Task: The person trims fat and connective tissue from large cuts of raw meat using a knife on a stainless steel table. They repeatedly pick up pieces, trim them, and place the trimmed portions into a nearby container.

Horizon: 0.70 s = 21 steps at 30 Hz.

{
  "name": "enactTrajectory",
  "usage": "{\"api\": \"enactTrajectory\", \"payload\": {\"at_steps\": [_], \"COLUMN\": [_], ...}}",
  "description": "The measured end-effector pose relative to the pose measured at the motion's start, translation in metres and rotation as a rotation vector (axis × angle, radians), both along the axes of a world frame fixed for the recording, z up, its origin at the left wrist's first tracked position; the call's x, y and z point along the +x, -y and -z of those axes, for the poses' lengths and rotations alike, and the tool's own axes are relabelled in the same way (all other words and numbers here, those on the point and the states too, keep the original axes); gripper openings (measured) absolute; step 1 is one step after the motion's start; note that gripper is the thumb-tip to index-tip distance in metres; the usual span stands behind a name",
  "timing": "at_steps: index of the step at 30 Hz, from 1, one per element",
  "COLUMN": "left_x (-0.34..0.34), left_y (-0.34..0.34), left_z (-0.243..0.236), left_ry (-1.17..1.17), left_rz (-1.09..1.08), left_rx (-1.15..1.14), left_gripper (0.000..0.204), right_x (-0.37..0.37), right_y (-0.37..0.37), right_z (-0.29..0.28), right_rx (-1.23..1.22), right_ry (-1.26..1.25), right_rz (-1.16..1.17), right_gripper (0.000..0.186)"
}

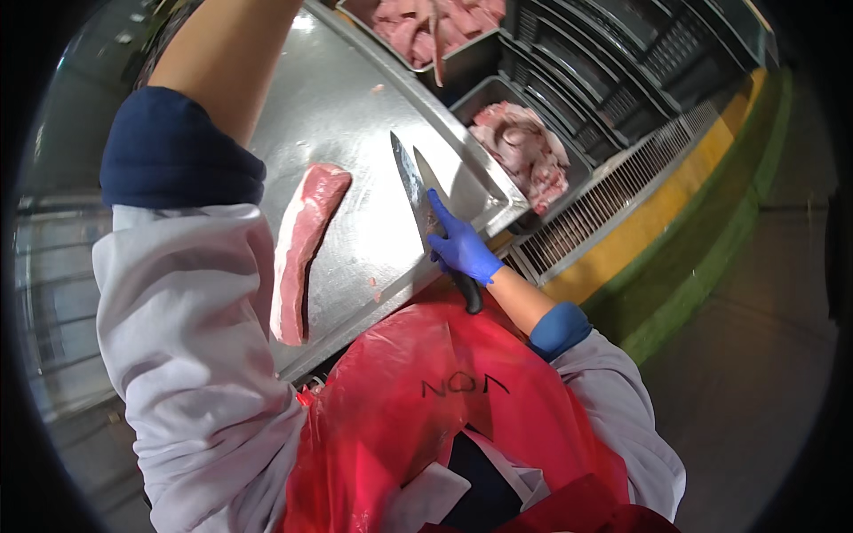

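Note:
My right hand (464, 249), in a blue glove, is closed on a knife (410, 171) at the near right edge of a steel table (369, 222). The index finger lies stretched along the knife, and the dark handle end sticks out below the hand. The blade points away over the table, with its reflection or shadow beside it. To the left lies a long strip of raw meat (309, 240) with a pale fatty edge, apart from the knife. My left arm reaches away past the strip and leaves the view at the top, so the left hand is not seen.
At the top stands a metal tray (413, 62) of cut meat pieces. A dark bin (489, 89) of pale fatty trimmings is beside the table's raised right rim. Black plastic crates (613, 62) stand behind it. A floor grate (577, 240) runs along a yellow and green floor band.

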<state>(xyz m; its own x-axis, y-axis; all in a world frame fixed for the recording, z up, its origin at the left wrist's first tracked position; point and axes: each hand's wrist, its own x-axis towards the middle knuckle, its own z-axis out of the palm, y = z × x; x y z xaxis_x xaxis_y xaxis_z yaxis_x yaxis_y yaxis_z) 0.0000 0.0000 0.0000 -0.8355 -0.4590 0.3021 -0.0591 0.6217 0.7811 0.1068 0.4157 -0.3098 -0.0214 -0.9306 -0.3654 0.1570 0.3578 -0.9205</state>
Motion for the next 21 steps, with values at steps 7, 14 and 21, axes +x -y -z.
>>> {"api": "enactTrajectory", "payload": {"at_steps": [7,14,21], "left_x": [-0.069,0.068,0.511], "left_y": [-0.102,-0.305,-0.286], "left_z": [0.075,0.231,0.312], "left_ry": [0.258,0.253,0.502], "left_rz": [0.144,0.509,-0.499], "left_rx": [-0.090,-0.418,-0.300], "left_gripper": [0.024,0.047,0.061], "right_x": [-0.038,-0.041,0.002], "right_y": [-0.045,-0.038,0.035], "right_z": [0.019,0.061,0.040], "right_rx": [0.033,-0.110,-0.098], "right_ry": [-0.091,-0.375,-0.149], "right_rz": [0.163,0.201,-0.045], "right_gripper": [0.080,0.065,0.084]}}
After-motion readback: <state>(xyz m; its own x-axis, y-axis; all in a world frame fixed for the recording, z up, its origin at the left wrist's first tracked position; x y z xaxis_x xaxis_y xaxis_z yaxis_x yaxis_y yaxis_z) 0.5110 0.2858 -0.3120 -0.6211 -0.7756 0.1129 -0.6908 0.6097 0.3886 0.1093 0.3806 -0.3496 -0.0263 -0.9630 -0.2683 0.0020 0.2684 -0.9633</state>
